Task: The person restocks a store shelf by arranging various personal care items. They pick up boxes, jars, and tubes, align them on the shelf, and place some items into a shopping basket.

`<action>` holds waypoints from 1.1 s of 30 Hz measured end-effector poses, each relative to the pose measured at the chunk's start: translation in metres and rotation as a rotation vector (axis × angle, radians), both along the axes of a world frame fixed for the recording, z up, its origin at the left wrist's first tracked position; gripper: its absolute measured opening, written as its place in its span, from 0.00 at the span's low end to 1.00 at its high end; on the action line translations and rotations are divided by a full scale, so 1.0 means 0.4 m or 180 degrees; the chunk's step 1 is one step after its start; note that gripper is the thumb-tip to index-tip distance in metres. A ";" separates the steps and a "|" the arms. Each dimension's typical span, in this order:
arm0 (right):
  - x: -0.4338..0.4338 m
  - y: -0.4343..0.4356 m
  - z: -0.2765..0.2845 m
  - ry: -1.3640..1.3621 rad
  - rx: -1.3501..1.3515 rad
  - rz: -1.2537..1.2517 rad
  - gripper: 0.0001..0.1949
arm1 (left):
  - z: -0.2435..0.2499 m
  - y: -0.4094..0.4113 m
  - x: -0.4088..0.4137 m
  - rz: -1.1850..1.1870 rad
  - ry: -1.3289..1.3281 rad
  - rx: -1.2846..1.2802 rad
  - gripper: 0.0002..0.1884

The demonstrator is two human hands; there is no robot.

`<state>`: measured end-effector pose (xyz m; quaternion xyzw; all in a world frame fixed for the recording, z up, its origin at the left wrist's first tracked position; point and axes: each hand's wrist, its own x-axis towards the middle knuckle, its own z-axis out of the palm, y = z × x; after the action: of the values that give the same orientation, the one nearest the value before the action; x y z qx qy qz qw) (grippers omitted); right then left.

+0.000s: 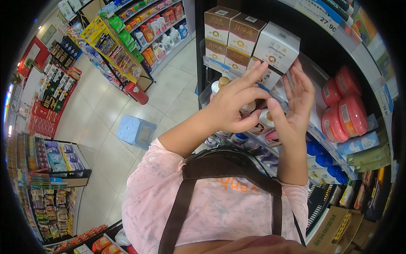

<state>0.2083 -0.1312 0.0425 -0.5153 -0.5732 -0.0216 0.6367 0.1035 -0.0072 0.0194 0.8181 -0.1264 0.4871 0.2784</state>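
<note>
At a store shelf, a silver carton (276, 47) sits on top of another silver carton (270, 77), tilted beside stacked brown-and-white cartons (244, 33). My left hand (244, 101) reaches across with its fingers spread, the fingertips at the front of the silver cartons. My right hand (296, 95) is raised at their right side, its fingertips by the upper carton's edge; whether they press on it is unclear. The thumbs point towards each other, and I see nothing held between the fingers. Below my hands, bottles with gold caps (223, 81) are partly hidden.
Pink jars (352, 114) stand to the right on the same shelf, which has price strips (219, 65) along its edge. A blue plastic stool (133, 130) is on the tiled floor behind my left arm. An open cardboard box (333, 227) lies lower right.
</note>
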 end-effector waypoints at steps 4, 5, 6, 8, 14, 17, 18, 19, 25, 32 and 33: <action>0.002 0.005 0.000 -0.0033 0.0003 0.0004 0.31 | -0.001 0.001 0.002 -0.0012 0.0019 -0.0033 0.14; 0.002 0.005 0.000 -0.0041 0.0000 -0.0003 0.31 | -0.002 0.002 0.003 0.0003 0.0019 0.0016 0.15; 0.003 0.005 0.000 -0.0045 0.0001 0.0009 0.31 | -0.003 0.004 0.003 0.0020 0.0024 0.0066 0.15; 0.003 0.006 -0.001 -0.0054 0.0002 0.0027 0.31 | -0.005 0.007 0.004 0.0028 0.0041 0.0102 0.15; 0.004 0.010 -0.002 -0.0090 -0.0036 0.0019 0.31 | -0.009 0.008 0.001 0.0006 0.0154 0.0006 0.15; 0.004 0.006 0.001 -0.0076 -0.0028 0.0041 0.31 | -0.008 0.006 0.004 -0.0056 0.0170 -0.0029 0.15; 0.004 0.005 0.000 -0.0060 -0.0019 0.0057 0.31 | -0.008 0.005 0.004 -0.0054 0.0176 -0.0042 0.15; 0.005 0.004 -0.001 -0.0043 -0.0010 0.0071 0.31 | -0.008 0.003 0.004 -0.0053 0.0181 -0.0056 0.15; 0.006 -0.060 -0.007 0.0068 0.0076 0.0001 0.31 | 0.002 -0.018 -0.007 -0.0507 0.0287 -0.0136 0.15; 0.007 -0.175 -0.001 0.0199 0.0617 -0.0309 0.29 | 0.024 -0.073 0.023 -0.1213 0.0542 -0.0229 0.15; 0.009 -0.198 0.004 0.0156 0.0716 -0.0400 0.29 | 0.027 -0.085 0.031 -0.1341 0.0624 -0.0292 0.18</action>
<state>0.2118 -0.2104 0.0440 -0.4760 -0.5181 -0.1131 0.7016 0.1160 -0.0413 0.0302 0.8035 -0.2444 0.3417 0.4218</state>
